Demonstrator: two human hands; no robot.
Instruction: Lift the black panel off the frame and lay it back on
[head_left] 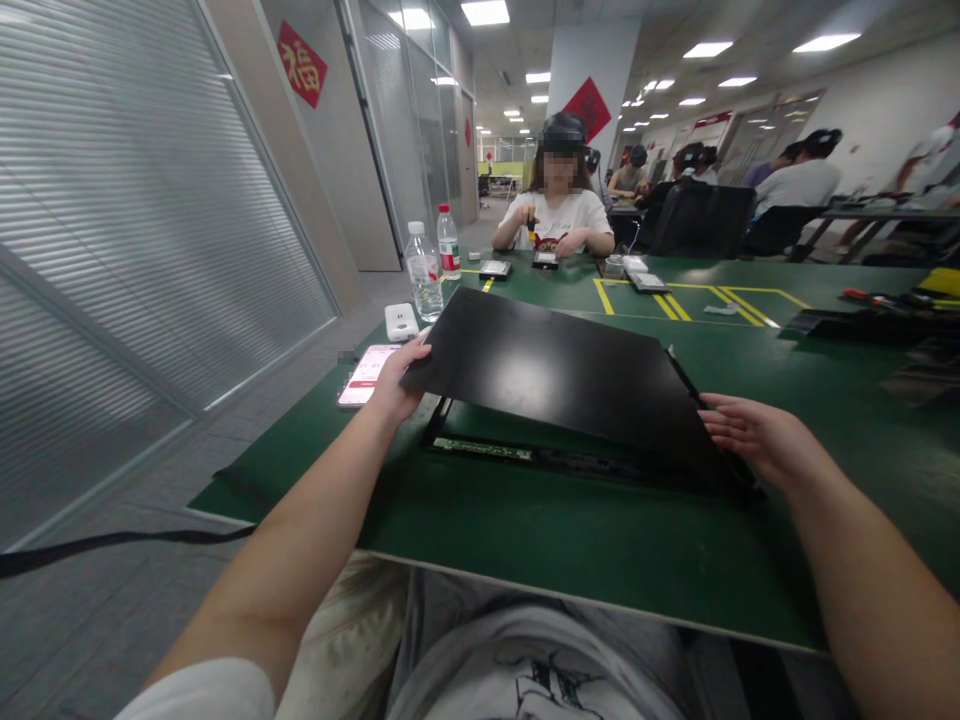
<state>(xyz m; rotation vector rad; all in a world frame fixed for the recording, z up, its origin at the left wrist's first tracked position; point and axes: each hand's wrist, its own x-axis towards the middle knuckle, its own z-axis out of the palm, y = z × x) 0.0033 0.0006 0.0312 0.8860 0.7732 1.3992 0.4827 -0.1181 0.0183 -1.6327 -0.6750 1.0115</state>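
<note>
A large, glossy black screen panel (540,365) is tilted above the green table, its left end raised. My left hand (405,378) is closed on the panel's left edge, with the thumb on top. At the panel's right edge, the fingers of my right hand (757,435) are pressed together against its side, and the thumb is partly hidden. Beneath the panel lies a thin black frame (585,462), with a green circuit strip (480,449) along its near side. The panel hides most of the frame's inside.
On the left stand a phone (365,377), a white device (401,322), a clear bottle (424,275) and a red-capped bottle (448,245). Across the green table (562,550) a person (559,215) handles a small drive. Dark parts and tools (892,315) lie far right.
</note>
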